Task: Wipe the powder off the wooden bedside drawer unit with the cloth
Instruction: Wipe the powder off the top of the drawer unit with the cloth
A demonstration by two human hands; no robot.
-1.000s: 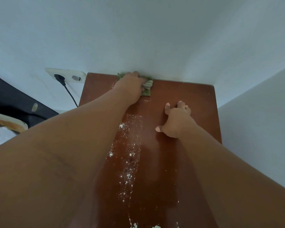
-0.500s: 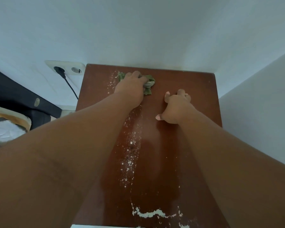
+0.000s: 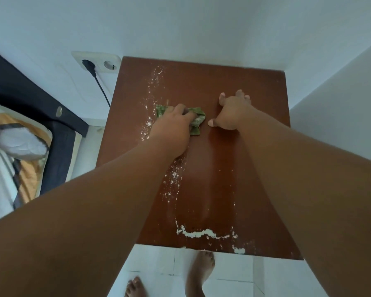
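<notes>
At mid-top of the wooden bedside drawer unit (image 3: 244, 82), left hand (image 3: 171, 129) clutched the crumpled green cloth (image 3: 196, 120), pressed to the wood. Right hand (image 3: 231, 112) just beside it, fingers spread, holding nothing (tips braced on the surface). White powder (image 3: 193, 233) lay along the near edge.

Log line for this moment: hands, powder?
left hand grips cloth on drawer unit | right hand rests on top, empty | powder ridge at front edge, specks beside cloth

White walls (image 3: 201, 22), white tiled floor (image 3: 159, 262), wall socket (image 3: 99, 58), dark bed frame (image 3: 30, 99)
</notes>
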